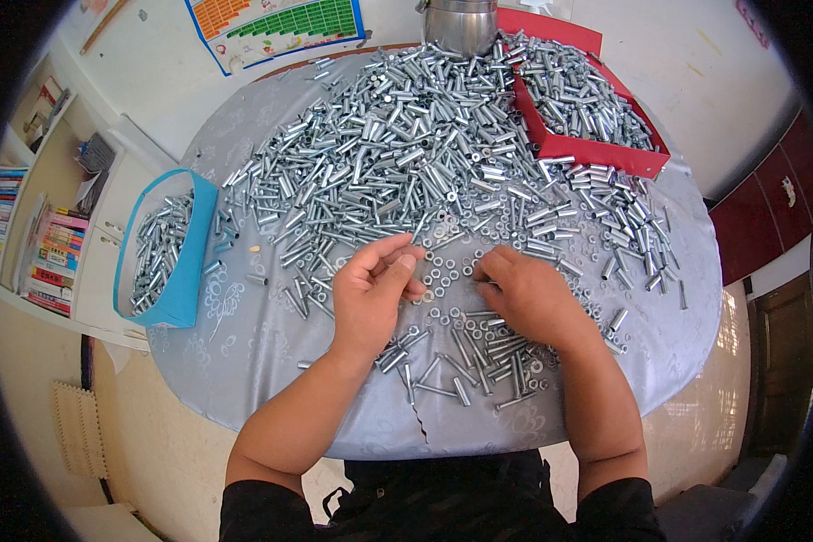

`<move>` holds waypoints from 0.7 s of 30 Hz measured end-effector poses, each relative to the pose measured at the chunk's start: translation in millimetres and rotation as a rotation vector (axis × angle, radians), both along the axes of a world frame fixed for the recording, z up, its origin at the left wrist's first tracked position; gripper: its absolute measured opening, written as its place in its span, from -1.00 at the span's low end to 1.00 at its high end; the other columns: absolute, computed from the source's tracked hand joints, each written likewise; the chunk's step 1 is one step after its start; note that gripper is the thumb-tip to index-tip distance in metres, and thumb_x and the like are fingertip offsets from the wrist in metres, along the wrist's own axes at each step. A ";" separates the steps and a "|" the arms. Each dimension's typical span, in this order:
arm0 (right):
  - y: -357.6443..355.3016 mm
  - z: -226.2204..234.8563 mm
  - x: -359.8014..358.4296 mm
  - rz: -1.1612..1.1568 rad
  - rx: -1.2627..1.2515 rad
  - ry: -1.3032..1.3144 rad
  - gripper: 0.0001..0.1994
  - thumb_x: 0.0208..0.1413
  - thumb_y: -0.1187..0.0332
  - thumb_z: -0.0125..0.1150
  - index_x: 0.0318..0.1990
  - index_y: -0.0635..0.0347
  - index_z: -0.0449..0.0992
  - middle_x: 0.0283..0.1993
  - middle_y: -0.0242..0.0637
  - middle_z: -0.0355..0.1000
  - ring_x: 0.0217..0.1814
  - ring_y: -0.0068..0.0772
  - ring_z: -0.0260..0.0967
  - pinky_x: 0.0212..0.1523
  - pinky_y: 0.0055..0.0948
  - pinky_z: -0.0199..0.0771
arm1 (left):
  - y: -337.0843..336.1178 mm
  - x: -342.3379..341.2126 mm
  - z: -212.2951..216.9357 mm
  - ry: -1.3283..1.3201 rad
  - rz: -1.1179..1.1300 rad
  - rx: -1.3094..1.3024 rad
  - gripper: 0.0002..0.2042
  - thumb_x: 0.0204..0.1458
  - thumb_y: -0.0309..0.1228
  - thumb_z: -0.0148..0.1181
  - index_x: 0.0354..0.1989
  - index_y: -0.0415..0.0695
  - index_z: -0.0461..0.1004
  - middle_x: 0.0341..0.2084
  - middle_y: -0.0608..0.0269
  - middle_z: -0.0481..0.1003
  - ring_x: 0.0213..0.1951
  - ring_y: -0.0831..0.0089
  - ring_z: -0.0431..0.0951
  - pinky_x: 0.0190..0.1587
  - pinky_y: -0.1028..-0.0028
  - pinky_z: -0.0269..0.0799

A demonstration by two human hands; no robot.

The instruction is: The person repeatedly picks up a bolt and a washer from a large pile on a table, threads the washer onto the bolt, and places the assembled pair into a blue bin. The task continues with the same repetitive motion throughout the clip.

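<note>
My left hand is closed above the middle of the table, thumb and index finger drawn together. A thin metal bolt sticks up at its fingertips. To the right, my right hand has its fingers curled down and pinched just over the loose hex nuts; whatever is in them is hidden. Between and below my hands lie more nuts and washers. Nearer to me is a loose group of bolts and metal sleeves.
A large heap of silvery sleeves and bolts covers the far half of the cloth-covered round table. A red box of sleeves stands far right, a blue box at left. Behind the heap is a metal pot.
</note>
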State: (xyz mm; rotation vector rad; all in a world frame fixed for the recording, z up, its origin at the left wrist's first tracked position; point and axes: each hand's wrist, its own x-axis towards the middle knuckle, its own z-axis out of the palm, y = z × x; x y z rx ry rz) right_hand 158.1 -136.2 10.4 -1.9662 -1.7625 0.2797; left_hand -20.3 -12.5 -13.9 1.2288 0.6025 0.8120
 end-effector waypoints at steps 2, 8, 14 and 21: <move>1.2 1.5 -1.5 -0.031 0.078 0.064 -0.85 0.07 0.40 0.12 -0.21 0.20 0.48 -0.24 -0.15 0.42 -0.25 -0.02 0.44 -0.23 -0.17 0.46 | 0.2 -0.1 0.8 0.000 -0.008 0.000 -0.74 0.15 -0.52 0.09 0.01 -0.29 0.43 -0.21 0.12 0.56 -0.45 0.56 0.55 -0.37 0.56 0.50; 8.4 -2.0 -5.2 -0.136 0.227 0.676 -0.78 0.08 0.50 0.22 -0.09 0.28 0.47 -0.28 -0.18 0.53 -0.25 -0.34 0.53 -0.22 -0.43 0.51 | 0.1 0.2 -1.4 0.039 -0.038 0.019 -0.72 0.12 -0.48 0.15 0.01 -0.28 0.46 -0.23 0.15 0.58 -0.44 0.55 0.55 -0.38 0.54 0.51; 11.9 -6.9 -4.5 -0.117 0.174 1.155 -0.85 0.13 0.53 0.19 -0.15 0.37 0.47 -0.27 -0.22 0.54 -0.22 -0.49 0.51 -0.20 -0.53 0.51 | -3.4 -0.7 2.7 0.133 -0.246 -0.007 -0.74 0.12 -0.50 0.16 -0.02 -0.30 0.50 -0.29 0.11 0.59 -0.42 0.52 0.59 -0.35 0.55 0.55; 8.0 -3.5 21.3 -0.372 0.356 0.391 -0.89 0.00 0.50 0.27 -0.28 0.22 0.57 -0.27 -0.19 0.53 -0.21 -0.29 0.50 -0.19 -0.39 0.48 | -2.2 -1.4 0.6 0.058 -0.140 0.022 -0.84 0.11 -0.53 0.16 -0.17 -0.30 0.53 -0.42 0.22 0.57 -0.45 0.53 0.56 -0.38 0.55 0.53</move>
